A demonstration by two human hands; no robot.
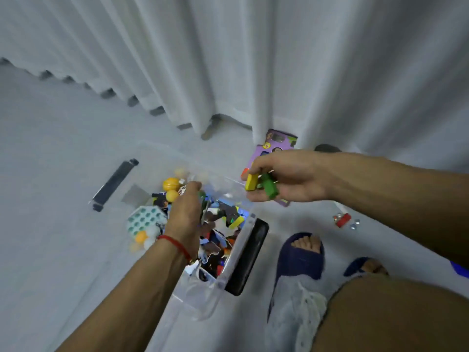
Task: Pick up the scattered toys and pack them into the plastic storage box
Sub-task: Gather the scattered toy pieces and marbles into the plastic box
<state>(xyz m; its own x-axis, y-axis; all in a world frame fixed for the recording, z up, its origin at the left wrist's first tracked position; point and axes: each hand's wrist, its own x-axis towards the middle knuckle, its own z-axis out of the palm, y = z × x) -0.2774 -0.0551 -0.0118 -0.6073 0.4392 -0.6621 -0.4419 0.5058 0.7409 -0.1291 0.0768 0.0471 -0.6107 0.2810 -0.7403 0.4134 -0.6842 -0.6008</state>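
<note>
A clear plastic storage box point(203, 295) with black latches sits on the pale floor, holding several toys: yellow balls point(170, 184), a teal honeycomb piece point(145, 219) and mixed blocks. My left hand point(186, 214) reaches down into the box among the toys; a small green piece shows at its fingertips, but blur hides whether it grips it. My right hand point(284, 177) hovers just right of the box's far corner, holding a yellow block point(251, 182) and a green block point(269, 187) in curled fingers. A red block point(342, 220) with small shiny bits lies on the floor at the right.
White curtains point(253, 72) hang along the back, reaching the floor. A purple picture card point(274, 146) lies under my right hand by the curtain. My feet in dark blue slippers point(299, 260) stand right of the box, with my knee at bottom right.
</note>
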